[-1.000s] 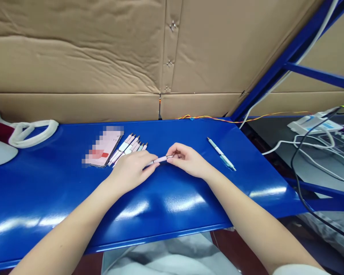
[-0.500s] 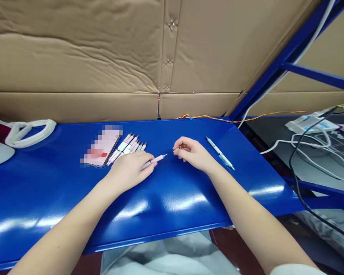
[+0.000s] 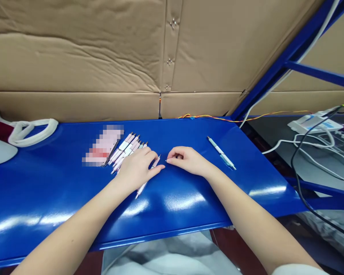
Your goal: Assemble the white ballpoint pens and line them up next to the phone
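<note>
My left hand (image 3: 139, 164) is over a pale pink pen (image 3: 141, 190), its thumb and index finger spread apart. The pen runs slantwise beneath the hand; its pointed end shows between thumb and index finger, its other end below the palm. Just right of it, my right hand (image 3: 187, 160) is closed in a pinch, with a tiny pale bit at the fingertips, too small to name. Several pens (image 3: 126, 144) in pink and pale green lie side by side left of my left hand, partly hidden by it. A lone pale green pen (image 3: 221, 152) rests right of my right hand.
A phone-like pink item (image 3: 103, 147), partly blurred out, lies beside the pens on the blue table (image 3: 60, 183). White-trimmed fabric (image 3: 36, 131) sits at the far left. Thin coloured wires (image 3: 200, 117) run along the back edge. Cables (image 3: 298, 152) and a blue frame bar (image 3: 321, 78) stand right.
The pen at my left hand has swung from pointing right to slanting under the palm, and the left thumb has opened away. My right hand has moved left and slightly nearer me.
</note>
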Motion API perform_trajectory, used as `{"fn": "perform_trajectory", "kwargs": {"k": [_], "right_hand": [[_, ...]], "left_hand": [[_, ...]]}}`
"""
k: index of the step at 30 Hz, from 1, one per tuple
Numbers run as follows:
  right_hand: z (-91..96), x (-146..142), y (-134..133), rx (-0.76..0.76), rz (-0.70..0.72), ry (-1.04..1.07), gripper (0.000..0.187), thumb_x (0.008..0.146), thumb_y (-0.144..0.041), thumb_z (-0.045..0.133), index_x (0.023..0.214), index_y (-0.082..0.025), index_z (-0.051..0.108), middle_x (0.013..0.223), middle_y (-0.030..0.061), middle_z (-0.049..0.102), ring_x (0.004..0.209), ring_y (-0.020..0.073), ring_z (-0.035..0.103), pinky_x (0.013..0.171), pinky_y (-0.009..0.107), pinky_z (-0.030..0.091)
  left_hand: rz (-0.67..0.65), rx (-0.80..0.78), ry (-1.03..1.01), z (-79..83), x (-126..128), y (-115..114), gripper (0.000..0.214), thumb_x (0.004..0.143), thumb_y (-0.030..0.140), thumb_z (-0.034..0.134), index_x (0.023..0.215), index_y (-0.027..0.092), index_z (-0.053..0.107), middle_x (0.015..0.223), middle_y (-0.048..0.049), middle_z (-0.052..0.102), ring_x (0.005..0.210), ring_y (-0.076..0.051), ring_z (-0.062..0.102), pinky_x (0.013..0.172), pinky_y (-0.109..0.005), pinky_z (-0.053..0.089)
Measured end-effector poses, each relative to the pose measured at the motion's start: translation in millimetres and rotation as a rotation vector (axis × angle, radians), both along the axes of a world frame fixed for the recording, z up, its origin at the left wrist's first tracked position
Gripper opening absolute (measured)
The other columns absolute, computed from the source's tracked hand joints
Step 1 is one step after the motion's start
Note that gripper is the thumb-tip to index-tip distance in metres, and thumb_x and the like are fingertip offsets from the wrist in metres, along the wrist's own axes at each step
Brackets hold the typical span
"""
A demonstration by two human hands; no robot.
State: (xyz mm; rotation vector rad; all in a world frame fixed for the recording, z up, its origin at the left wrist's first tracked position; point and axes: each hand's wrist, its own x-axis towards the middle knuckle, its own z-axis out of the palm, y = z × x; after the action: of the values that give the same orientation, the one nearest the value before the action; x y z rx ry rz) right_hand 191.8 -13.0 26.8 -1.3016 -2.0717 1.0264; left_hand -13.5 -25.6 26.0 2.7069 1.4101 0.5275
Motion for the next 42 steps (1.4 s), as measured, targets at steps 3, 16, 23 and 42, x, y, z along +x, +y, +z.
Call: {"fn": "perform_trajectory", "kwargs": {"k": [3,16,23,42], "right_hand": [[3.5,-5,-3,-0.085,0.046,0.088,0.016,0.079,-0.030,0.058,0.075,-0.016,0.063,0.074,0.0003,0.063,0.068,0.0123,0.055,0.065,0.024,0.042],[-1.6,17,4,0.206,0.042,-0.322,0.016,0.078,-0.017,0.060,0.092,-0.020,0.066,0.081,0.0030,0.058,0.075,0.0142,0.055,0.073,0.027,0.041],[12.5,18,-3,0.303,0.123,-0.290,0.032,0.078,-0.025,0.064,0.110,-0.022,0.064,0.092,0.0063,0.058,0.088,0.0194,0.054,0.080,0.031,0.042],[20.0,25,3,0.291,-0.208,-0.021,0.007,0.080,-0.020,0.052,0.080,-0.019,0.059,0.078,0.0017,0.064,0.071,0.0151,0.058,0.066,0.028,0.044]], "left_hand": [[-0.077,0.067,-0.043,-3.2,3,-2,0.023,0.090,0.037,0.047,0.090,0.021,0.063,0.087,-0.0033,0.061,0.084,-0.018,0.057,0.070,-0.028,0.043],[-0.073,-0.022,0.061,-12.6,9,-3,0.025,0.088,0.040,0.050,0.090,0.021,0.065,0.092,-0.0045,0.060,0.085,-0.020,0.055,0.066,-0.030,0.043],[0.053,0.044,0.007,15.9,-8,-1,0.033,0.078,0.053,0.057,0.075,0.020,0.058,0.081,-0.0034,0.058,0.082,-0.020,0.056,0.066,-0.030,0.042],[-0.041,0.011,0.009,29.4,-23,2,0.024,0.089,0.033,0.042,0.092,0.022,0.062,0.089,-0.0031,0.068,0.081,-0.019,0.063,0.071,-0.030,0.046]]}}
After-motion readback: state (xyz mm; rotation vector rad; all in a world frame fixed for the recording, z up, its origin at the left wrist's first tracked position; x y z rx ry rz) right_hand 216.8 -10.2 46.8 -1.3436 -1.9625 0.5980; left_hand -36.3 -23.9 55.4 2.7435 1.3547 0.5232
